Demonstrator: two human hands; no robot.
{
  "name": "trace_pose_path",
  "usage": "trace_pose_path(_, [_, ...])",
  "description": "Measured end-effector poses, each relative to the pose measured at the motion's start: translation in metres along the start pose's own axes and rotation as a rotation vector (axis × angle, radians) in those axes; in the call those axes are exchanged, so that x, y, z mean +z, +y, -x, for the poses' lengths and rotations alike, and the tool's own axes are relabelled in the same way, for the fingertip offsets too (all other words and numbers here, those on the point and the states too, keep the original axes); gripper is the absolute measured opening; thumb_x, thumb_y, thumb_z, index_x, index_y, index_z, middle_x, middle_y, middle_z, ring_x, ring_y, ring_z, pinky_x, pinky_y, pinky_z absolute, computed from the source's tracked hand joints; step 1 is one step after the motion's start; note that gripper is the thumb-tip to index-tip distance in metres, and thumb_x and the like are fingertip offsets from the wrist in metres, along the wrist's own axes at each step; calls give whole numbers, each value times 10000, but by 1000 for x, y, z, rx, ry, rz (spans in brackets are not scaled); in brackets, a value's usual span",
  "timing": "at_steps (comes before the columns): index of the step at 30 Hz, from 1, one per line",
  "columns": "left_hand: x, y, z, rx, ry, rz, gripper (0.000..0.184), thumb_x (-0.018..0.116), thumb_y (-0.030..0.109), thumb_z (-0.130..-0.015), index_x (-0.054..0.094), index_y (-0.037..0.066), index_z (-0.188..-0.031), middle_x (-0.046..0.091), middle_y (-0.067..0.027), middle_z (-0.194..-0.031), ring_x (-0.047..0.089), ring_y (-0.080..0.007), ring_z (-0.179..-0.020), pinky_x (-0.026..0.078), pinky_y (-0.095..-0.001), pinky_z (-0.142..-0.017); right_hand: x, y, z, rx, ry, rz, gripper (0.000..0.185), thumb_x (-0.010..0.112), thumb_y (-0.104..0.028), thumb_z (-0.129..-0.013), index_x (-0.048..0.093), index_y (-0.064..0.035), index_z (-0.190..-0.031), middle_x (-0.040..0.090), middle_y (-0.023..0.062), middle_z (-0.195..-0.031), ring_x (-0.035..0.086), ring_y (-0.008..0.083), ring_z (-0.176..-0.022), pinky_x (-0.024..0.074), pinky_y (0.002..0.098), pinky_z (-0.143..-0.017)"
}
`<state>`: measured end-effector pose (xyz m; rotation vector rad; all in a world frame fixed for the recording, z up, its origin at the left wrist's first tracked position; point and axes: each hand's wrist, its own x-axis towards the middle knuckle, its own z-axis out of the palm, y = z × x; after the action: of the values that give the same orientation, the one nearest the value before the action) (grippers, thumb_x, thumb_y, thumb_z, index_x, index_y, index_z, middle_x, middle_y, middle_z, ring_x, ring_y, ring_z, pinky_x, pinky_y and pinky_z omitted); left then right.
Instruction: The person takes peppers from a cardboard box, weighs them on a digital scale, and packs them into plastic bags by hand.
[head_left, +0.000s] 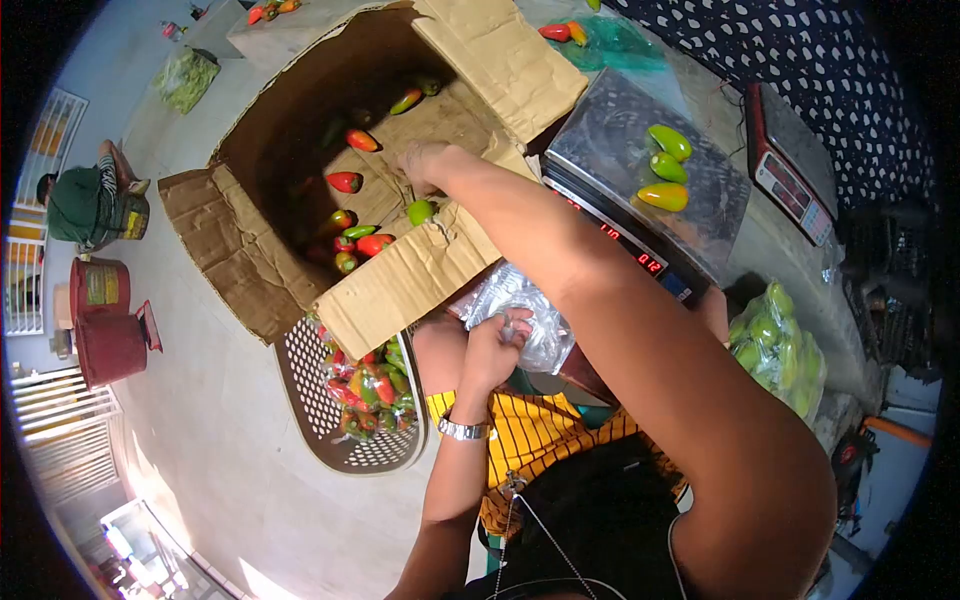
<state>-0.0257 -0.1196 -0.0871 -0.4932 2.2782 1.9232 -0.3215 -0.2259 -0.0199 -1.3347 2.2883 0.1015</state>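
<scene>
My left hand [503, 335], below a wristwatch [464, 430], has its fingers curled on a bunch of clear plastic bags [530, 318] over my lap. My right hand [425, 167] reaches into an open cardboard box [400, 287]; its fingers are too dark and blurred to read. Around it in the box lie several peppers, among them a red pepper [345, 182], a red-orange pepper [362, 140] and a green pepper [420, 212]. Under my right arm, a digital scale [600, 125] bears two green peppers [668, 143] and a yellow-orange pepper [663, 196].
A plastic basket [350, 458] of bagged peppers [372, 388] stands below the box. Right of me sits a bag of green produce [785, 345]. A second scale [790, 180] is beyond the first. Another person [85, 205] sits far left near red tubs [100, 325].
</scene>
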Motion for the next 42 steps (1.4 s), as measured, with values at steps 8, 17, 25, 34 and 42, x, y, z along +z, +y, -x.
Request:
trace_pose_path(8, [9, 6, 1, 40, -40, 54, 323, 582, -116, -862, 740, 25, -1106, 756, -81, -922, 671, -115, -818, 529, -267, -738, -11, -18, 59, 129, 8, -275, 580, 653, -478, -917, 637, -98, -1354, 685, 161, -1292, 652, 343, -1190, 505, 437, -1026])
trace_pose_path(17, [5, 25, 5, 128, -3, 2, 209, 722, 12, -848, 733, -35, -1052, 771, -106, -935, 711, -154, -861, 563, -312, -766, 7, -50, 39, 336, -149, -213, 599, 782, -442, -832, 674, -167, -1354, 624, 50, -1427, 607, 243, -1283, 525, 456, -996])
trace_pose_path(25, [12, 32, 14, 121, 31, 70, 258, 723, -10, -830, 719, -49, -1084, 776, -100, -963, 706, -133, -876, 563, -296, -781, 4, -36, 52, 312, -116, -162, 767, 819, -485, -761, 623, -72, -1377, 519, 180, -1497, 496, 367, -1370, 418, 533, -1049])
trace_pose_path(34, [12, -4, 1, 73, -55, -59, 301, 603, -85, -865, 737, 21, -1114, 761, -83, -901, 705, -120, -837, 549, -266, -758, -16, -22, 184, 138, 1106, -665, 577, 895, -460, -655, 740, -106, -1083, 658, 158, -1123, 594, 356, -1107, 491, 429, -976])
trace_pose_path(42, [13, 2, 3, 37, -142, -68, 324, 548, -142, -893, 659, -50, -1184, 709, -27, -925, 647, -92, -848, 523, -235, -769, 82, 150, 401, 686, 1199, -308, 555, 914, -335, -661, 705, -104, -1120, 511, 224, -1194, 546, 396, -1099, 495, 429, -971])
